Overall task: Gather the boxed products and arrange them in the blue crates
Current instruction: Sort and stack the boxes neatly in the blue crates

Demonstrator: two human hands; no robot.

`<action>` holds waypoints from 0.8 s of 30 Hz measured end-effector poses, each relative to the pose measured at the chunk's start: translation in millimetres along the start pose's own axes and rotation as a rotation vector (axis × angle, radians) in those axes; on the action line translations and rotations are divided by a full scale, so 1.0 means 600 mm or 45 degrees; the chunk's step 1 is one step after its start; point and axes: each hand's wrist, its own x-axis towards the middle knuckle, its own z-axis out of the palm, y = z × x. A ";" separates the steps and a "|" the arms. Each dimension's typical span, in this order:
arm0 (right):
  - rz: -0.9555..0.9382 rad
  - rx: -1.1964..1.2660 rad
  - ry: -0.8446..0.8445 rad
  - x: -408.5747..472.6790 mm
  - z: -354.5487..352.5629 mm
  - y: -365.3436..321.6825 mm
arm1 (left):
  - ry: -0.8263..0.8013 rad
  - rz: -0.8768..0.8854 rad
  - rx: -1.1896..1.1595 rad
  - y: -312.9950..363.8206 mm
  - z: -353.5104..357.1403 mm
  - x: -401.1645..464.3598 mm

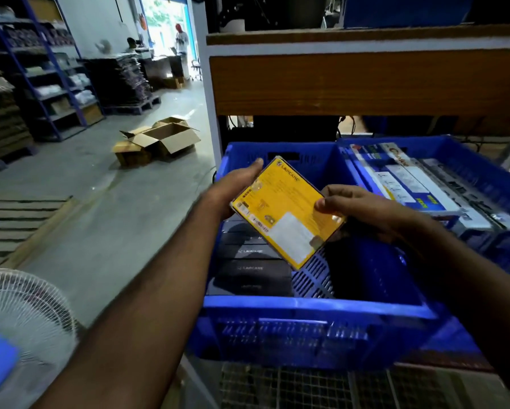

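While over blue crate (315, 305) — left hand (233, 187) | right hand (357, 208) — both grip yellow box (286, 211)

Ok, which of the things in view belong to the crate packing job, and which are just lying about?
Belonging to the job:
- flat yellow printed box, held by left hand and right hand
- near blue plastic crate with black boxes inside
- far blue plastic crate of long white boxes

Lying about:
- open brown cardboard carton on the floor
- white wire-guard fan
- wooden pallet
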 end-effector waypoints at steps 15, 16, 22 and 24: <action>-0.075 -1.285 -0.537 0.006 0.134 -0.013 | 0.015 -0.054 0.138 -0.010 0.007 0.002; -0.091 -1.343 -0.533 0.012 0.148 -0.005 | 0.015 -0.051 0.140 -0.010 0.007 0.002; -0.184 -1.395 -0.435 0.034 0.181 0.050 | 0.013 -0.038 0.219 -0.012 0.005 0.003; -0.160 -1.306 -0.450 0.024 0.173 0.045 | 0.000 -0.033 0.246 -0.012 0.005 0.001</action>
